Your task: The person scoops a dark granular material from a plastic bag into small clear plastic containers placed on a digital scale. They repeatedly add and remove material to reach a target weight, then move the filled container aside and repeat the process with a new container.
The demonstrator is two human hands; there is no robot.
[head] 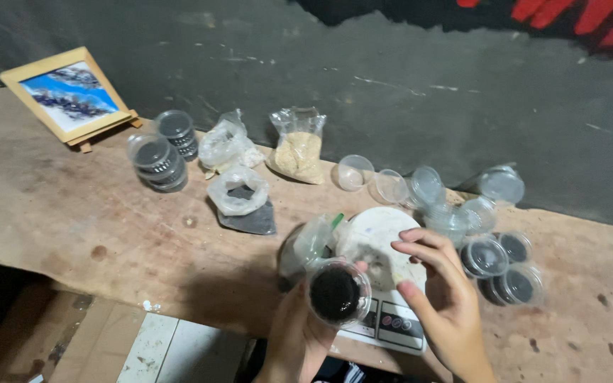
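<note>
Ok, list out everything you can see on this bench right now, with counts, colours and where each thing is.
Small cup: one, clear plastic with dark filling, held over the scale.
Kitchen scale: one, white, at the near edge of the bench.
Filled lidded cups: several, clear with dark contents, right of the scale.
Empty cups and lids: several, clear, behind the scale; exact count unclear.
Stacked filled cups: two stacks, clear with dark contents, back left.
Bag of tan grains: one, clear, at the back.
Bag of dark powder: one, clear, centre.
Bag of whitish material: one, clear, back.
Framed picture: one, wooden frame, blue image, far left.
Wooden bench: one, brown.
Left hand: holds the small cup.
Right hand: beside the cup, over the scale.
</note>
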